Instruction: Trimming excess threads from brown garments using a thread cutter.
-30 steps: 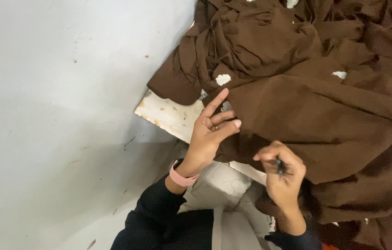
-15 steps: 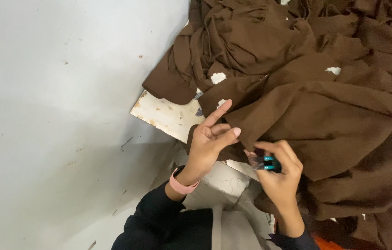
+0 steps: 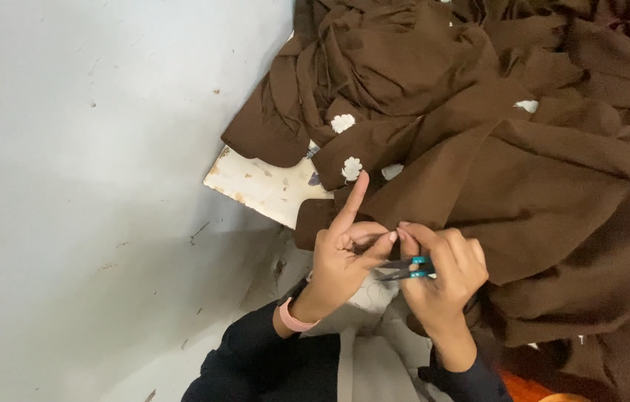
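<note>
Brown fabric (image 3: 523,186), a heaped pile of garment pieces, fills the upper right and spills down to both hands. Left hand (image 3: 341,260): palm up, index finger pointing straight up, thumb and middle finger pressed together in a pinch on the fabric's edge; pink wristband (image 3: 294,318) below, dark sleeve. Right hand (image 3: 445,275): just right of the left, fingertips touching it, grip curled shut around small thread snips with teal handles (image 3: 404,268), blades pointing left toward the pinch. Fabric edge lies right at that meeting point. Worn white board (image 3: 263,186) peeks out under the pile. Grey floor (image 3: 84,186) lies open to the left; the pile crowds the right.
</note>
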